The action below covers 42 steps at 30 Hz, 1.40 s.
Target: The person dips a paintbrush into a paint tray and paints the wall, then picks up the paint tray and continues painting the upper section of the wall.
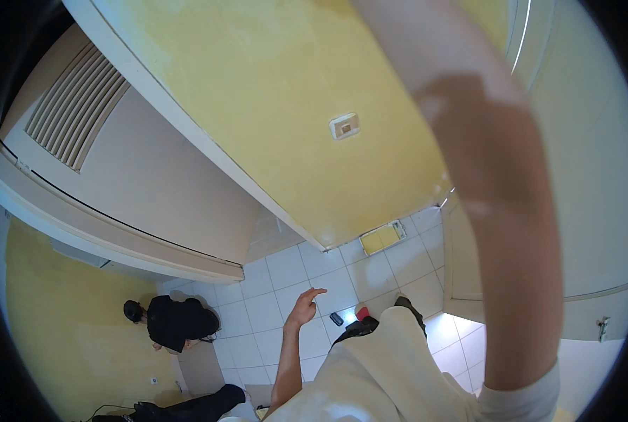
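Observation:
My left hand hangs low over the white tiled floor. Its index finger points out and nothing shows in its grasp. My right forearm reaches up across the picture, and the right hand lies beyond the top edge, out of view. Before me stands a yellow painted wall with uneven, darker patches. A white-framed electrical wall fitting sits in that wall. At its foot, a shallow rectangular tray holds yellow paint.
A small dark object lies on the tiles near my foot. Left, a person in black is low beside another yellow wall; another person's dark-clothed limb shows below. A louvred door stands left, a pale door panel right.

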### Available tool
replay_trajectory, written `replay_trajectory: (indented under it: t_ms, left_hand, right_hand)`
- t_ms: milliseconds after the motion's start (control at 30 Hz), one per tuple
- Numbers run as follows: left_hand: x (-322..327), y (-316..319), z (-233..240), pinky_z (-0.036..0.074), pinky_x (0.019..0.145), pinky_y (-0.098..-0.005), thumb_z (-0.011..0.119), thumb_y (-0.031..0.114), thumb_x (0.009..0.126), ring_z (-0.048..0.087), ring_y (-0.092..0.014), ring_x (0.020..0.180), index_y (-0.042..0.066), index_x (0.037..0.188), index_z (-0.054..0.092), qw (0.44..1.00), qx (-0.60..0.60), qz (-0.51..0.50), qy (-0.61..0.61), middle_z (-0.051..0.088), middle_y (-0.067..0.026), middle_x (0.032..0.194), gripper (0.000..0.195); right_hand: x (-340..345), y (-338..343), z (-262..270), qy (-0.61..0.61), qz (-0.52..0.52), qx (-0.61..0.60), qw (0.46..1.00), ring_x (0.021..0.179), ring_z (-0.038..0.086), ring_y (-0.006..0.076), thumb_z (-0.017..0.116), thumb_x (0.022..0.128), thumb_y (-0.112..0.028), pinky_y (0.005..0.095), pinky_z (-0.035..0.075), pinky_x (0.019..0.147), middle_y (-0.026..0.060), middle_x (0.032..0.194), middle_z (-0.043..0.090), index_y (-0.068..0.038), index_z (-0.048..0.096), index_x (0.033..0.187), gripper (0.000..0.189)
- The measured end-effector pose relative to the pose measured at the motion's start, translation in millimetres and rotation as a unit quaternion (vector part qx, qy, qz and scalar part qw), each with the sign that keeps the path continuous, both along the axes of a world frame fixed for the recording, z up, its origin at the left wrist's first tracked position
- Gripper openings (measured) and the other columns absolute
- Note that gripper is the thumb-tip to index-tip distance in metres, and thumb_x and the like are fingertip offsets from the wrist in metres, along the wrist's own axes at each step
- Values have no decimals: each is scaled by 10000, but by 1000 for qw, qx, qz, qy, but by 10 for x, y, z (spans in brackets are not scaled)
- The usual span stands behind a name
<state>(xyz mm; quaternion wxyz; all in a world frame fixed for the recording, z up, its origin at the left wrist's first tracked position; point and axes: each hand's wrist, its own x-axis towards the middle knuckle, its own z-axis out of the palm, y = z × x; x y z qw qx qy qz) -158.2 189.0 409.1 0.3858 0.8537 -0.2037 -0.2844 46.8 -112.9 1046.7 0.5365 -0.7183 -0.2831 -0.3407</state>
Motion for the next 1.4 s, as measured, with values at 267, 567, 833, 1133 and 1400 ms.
replay_trajectory:
  t_ms: [267,567,833,1133,1400]
  left_hand:
    - [-215,-200,-83,243,1171,-400,357,-139,685,362,-348,1373,120,1276,571,999,-11,37,1,523,-184,1356,680]
    - [-408,-586,95,244,1172,-402,357,-141,682,359,-348,1377,113,1279,569,995,-7,96,-3,528,-174,1359,683]
    - [-520,-705,182,270,1158,-409,349,-155,699,385,-371,1352,99,1267,580,987,-2,161,-7,537,-176,1347,664]
    - [-470,-818,68,274,1152,-421,358,-143,687,379,-370,1357,111,1265,584,987,-18,161,-1,547,-179,1332,670]
    - [-372,-828,29,237,1175,-403,343,-145,674,362,-341,1374,112,1274,570,993,8,115,14,527,-161,1357,691]
  right_hand:
    - [361,213,-4161,257,-54,127,956,542,530,214,519,927,-215,418,380,513,185,592,508,54,549,798,300]
    - [222,-11,-5249,556,5,51,830,474,595,203,534,802,-115,372,428,380,103,547,582,-48,582,666,159]
    - [-179,-332,-1672,295,93,-10,951,469,503,74,464,999,-242,239,389,413,22,599,559,-44,587,833,286]
    - [453,-644,-2686,197,33,80,977,445,550,129,558,879,-193,317,401,407,62,518,551,-7,586,693,264]
    - [-86,-598,-3874,323,-23,117,939,405,547,150,547,893,-206,328,412,385,81,516,562,31,613,702,311]
